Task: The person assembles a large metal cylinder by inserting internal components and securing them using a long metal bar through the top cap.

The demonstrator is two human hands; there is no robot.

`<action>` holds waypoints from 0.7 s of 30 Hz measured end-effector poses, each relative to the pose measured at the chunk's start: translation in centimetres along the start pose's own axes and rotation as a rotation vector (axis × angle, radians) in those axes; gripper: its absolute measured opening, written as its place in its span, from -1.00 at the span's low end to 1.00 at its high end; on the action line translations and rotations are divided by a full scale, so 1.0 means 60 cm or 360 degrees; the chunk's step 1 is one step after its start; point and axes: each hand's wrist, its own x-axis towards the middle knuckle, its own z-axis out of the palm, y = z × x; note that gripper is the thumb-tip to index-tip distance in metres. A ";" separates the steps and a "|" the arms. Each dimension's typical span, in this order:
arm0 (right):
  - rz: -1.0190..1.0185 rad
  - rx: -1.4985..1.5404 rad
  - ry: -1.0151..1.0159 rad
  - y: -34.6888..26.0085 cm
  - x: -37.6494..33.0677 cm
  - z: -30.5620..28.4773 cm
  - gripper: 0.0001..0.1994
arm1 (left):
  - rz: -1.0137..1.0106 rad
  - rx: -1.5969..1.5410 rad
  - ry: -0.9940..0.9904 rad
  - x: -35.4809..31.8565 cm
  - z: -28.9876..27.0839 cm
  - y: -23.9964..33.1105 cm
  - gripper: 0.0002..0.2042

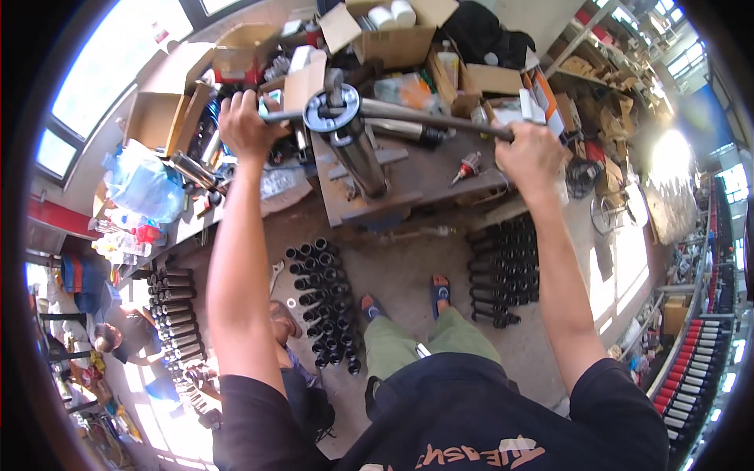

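- Gripping the left end of a long, dark, straight metal bar (440,121), the left hand (247,125) has its fingers curled over it.
- Closed around the bar's right end is the right hand (534,161), beyond the ring from the left hand.
- Between the hands, the bar crosses at a round, silver metal ring with holes (320,119); whether through or over it, I cannot tell.
- Below the ring, a shiny, grey metal cylinder (363,166) stands near the front left corner of the brown, flat-topped bench (424,174).
- Behind the cylinder lies a polished, silver tube with a black end (400,129).
- Toward the bench's front right corner rests a small, red and silver metal part (469,166).
- On the floor, black, hollow tubes stand in rows left (322,298) and right (503,271) of the wearer's feet.
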 end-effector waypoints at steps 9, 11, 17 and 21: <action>-0.0248 0.0516 0.0150 0.161 0.088 0.112 -0.74 | -0.5328 -0.2382 -0.0004 0.011 -0.017 0.275 -0.32; -0.0270 0.0633 0.0317 0.279 0.062 0.163 -0.74 | -0.4859 -0.2744 0.0035 -0.006 -0.024 0.285 -0.46; 0.0467 0.0688 -0.0573 0.509 -0.356 0.301 -0.64 | -0.3474 -0.3717 -0.0413 -0.018 -0.250 0.403 -0.51; 0.0782 0.0851 -0.0900 0.383 -0.532 0.330 -0.45 | -0.2562 -0.3795 -0.0480 0.006 -0.296 0.451 -0.33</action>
